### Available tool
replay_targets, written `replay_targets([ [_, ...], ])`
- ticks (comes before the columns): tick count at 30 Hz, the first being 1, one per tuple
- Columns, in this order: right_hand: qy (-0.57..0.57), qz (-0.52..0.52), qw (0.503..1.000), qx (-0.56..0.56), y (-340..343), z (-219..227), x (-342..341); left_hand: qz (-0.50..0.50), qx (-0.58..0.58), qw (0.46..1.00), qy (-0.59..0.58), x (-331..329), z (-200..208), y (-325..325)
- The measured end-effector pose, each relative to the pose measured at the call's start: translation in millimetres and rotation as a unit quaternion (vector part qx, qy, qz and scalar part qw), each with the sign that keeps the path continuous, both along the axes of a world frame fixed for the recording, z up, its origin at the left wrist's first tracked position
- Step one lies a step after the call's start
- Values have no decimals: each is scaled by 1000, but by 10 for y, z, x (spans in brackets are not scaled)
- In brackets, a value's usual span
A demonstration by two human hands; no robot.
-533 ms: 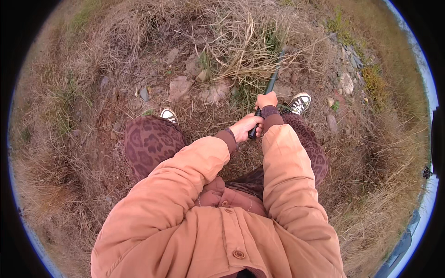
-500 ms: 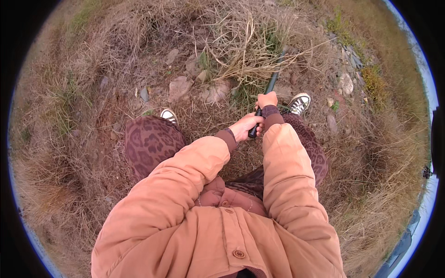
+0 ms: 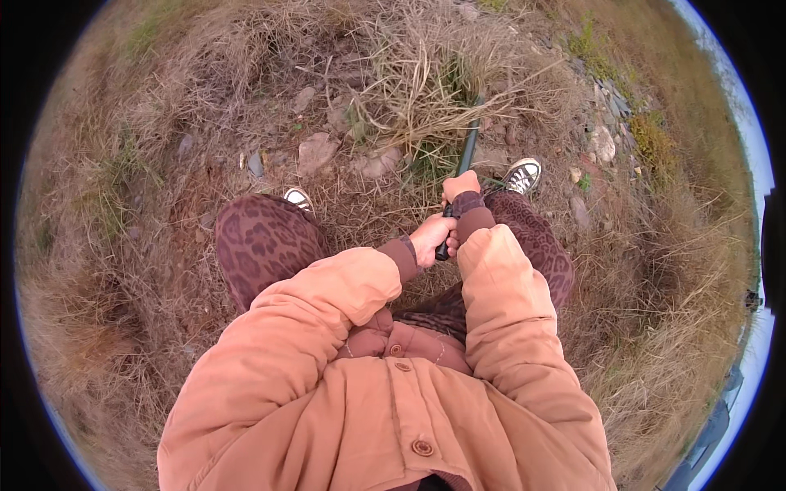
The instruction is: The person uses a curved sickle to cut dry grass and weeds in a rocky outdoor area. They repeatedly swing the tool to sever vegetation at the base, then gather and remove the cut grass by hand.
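Both my hands are closed around one tool with a dark green shaft (image 3: 470, 147) and a black grip. My left hand (image 3: 430, 239) wraps the grip near its lower end, close to my body. Just beyond it, my right hand (image 3: 461, 187) is clenched higher on the handle. The shaft runs away from me into a clump of dry and green grass (image 3: 434, 90). Grass hides the tool's far end, so I cannot tell what kind of head it has.
My two sneakers (image 3: 521, 177) stand apart on dry, grassy ground. Rocks (image 3: 318, 153) lie between me and the clump, and more stones (image 3: 603, 144) are scattered to the right. Tall dry grass (image 3: 647, 327) surrounds the spot.
Both hands have drawn the tool slightly toward me and to the left. The shaft has shifted left with them, and its far end is now more covered by grass.
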State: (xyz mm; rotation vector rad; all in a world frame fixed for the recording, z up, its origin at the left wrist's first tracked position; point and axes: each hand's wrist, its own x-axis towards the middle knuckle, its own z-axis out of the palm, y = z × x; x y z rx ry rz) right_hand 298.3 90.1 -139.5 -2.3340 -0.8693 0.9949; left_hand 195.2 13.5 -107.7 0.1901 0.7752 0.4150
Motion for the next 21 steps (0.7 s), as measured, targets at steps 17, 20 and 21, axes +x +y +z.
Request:
replay_targets([
  [17,-8,38,993,108,170,81,-260,35,-10,999,15,-190,50,256],
  [20,13,11,997,78,156,96,-213,20,14,999,27,-131,126,248],
  [21,25,-18,995,91,100,127,-203,7,31,999,29,-119,158,214],
])
